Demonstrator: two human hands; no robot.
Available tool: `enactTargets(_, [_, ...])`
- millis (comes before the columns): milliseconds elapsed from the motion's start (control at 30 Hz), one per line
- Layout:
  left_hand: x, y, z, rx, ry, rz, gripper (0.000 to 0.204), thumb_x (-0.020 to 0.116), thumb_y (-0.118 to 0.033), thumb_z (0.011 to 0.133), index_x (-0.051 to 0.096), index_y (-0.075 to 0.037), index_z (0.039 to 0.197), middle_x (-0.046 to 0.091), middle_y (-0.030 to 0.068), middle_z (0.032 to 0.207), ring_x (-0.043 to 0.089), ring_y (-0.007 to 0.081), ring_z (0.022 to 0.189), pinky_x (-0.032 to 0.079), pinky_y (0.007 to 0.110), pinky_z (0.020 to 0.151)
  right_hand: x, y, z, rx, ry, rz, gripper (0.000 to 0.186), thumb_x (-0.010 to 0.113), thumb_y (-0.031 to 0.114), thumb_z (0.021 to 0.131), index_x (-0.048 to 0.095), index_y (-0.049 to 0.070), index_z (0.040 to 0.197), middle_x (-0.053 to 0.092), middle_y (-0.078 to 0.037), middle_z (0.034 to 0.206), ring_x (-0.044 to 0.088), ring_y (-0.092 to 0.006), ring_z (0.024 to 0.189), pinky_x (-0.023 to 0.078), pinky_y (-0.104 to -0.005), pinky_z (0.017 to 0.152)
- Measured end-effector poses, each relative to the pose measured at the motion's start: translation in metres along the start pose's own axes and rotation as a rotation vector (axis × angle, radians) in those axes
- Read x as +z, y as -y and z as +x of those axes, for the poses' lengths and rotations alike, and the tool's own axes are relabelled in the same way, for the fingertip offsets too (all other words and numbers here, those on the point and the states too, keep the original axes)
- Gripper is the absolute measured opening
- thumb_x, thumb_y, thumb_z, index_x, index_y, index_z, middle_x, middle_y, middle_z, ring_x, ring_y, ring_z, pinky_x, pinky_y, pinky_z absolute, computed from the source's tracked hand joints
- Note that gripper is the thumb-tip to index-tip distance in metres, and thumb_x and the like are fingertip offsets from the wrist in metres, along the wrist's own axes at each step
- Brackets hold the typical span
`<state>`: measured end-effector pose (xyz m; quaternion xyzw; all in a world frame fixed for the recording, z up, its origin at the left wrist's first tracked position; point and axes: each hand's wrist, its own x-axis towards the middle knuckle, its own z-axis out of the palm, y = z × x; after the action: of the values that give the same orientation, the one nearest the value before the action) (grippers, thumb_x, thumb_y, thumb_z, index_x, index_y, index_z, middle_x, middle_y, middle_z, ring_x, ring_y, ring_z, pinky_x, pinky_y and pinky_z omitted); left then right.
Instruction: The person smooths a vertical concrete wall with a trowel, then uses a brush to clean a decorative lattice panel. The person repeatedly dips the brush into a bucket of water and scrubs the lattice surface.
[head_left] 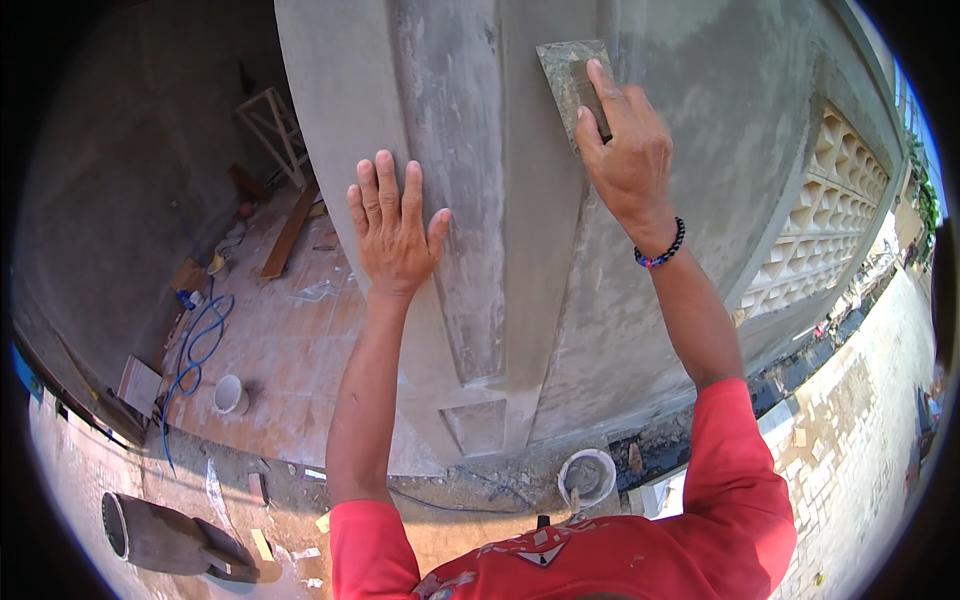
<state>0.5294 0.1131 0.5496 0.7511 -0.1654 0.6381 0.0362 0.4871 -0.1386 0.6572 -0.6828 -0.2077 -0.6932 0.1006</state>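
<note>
While the left hand [392, 225] lies fingers spread on the grey plastered pillar [520, 250], right-hand [625, 150] fingers pinch a trowel [567, 75].

His right hand [625, 140] covers most of the trowel [570, 80], the red shirt [600, 560] runs off the bottom edge, and the street [870, 290] beyond blurs.

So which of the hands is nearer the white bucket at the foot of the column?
Left. The left hand lies flat on the column, above the white bucket; the right hand holds a trowel higher up.
</note>
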Motion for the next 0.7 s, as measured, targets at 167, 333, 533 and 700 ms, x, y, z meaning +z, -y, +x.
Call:
enactTargets(167, [0.003,-0.001,0.0,0.005,-0.012,-0.005,0.056,0.042,-0.042,0.096,0.039,-0.007,0.141,0.023,0.0167,0.153,0.014,0.0333,0.143,0.009,0.044,0.116,-0.01,0.022,-0.068,0.066,0.129,0.093,0.051,0.066,0.0,0.073,0.059,0.004,0.123,0.047,-0.006,0.074,0.05,-0.0193,0.063,0.044,-0.0311,0.055])
enactTargets(333, [0.001,0.001,-0.002,0.001,-0.019,-0.009,0.056,0.041,-0.042,0.097,0.039,-0.007,0.141,0.023,0.0166,0.153,0.015,0.0331,0.143,0.009,0.044,0.116,-0.031,0.031,-0.079,0.128,0.139,0.158,0.052,0.066,-0.001,0.071,0.06,0.005,0.123,0.048,-0.006,0.074,0.05,-0.0181,0.061,0.043,-0.03,0.054])
enactTargets(533, [0.0,-0.002,-0.001,-0.008,0.001,-0.011,0.056,0.042,-0.041,0.096,0.039,-0.007,0.141,0.023,0.0164,0.153,0.015,0.0329,0.143,0.008,0.044,0.116,-0.012,0.004,0.0,0.038,-0.056,0.01,0.05,0.066,0.001,0.073,0.06,0.007,0.122,0.05,-0.006,0.076,0.052,-0.0193,0.064,0.044,-0.0317,0.055])
enactTargets(700, [0.002,0.001,-0.002,-0.001,-0.011,-0.003,0.056,0.042,-0.041,0.096,0.04,-0.008,0.141,0.023,0.0159,0.153,0.014,0.0328,0.143,0.008,0.044,0.116,-0.009,0.017,-0.035,0.103,0.093,0.049,0.049,0.066,0.001,0.073,0.059,0.004,0.122,0.049,-0.007,0.075,0.053,-0.0199,0.064,0.045,-0.032,0.055])
